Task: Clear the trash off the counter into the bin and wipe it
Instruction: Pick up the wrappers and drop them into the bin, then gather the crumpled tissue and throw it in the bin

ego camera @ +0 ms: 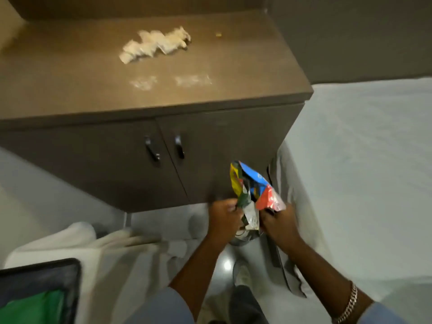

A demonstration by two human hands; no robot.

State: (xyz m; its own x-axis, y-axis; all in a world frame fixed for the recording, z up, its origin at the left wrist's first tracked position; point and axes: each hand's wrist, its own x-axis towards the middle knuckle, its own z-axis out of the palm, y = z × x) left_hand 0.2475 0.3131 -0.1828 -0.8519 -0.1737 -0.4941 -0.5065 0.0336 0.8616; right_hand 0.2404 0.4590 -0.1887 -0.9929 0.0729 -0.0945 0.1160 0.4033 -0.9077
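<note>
The crumpled multicoloured foil snack bag [253,190], clamped between both hands [225,215] [279,222] below the desk [245,73] front edge, could be dropped beside the half-hidden bin [243,238], scattering crumbs.

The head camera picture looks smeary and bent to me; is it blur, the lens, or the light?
In the head view, motion blur smears the crumpled tissue on the counter, the cabinet handles and the snack wrapper held in the grip of both the left hand and right hand; the wide lens bows the counter edges; a glare spot shines on the floor; lighting is dim and warm.
</note>
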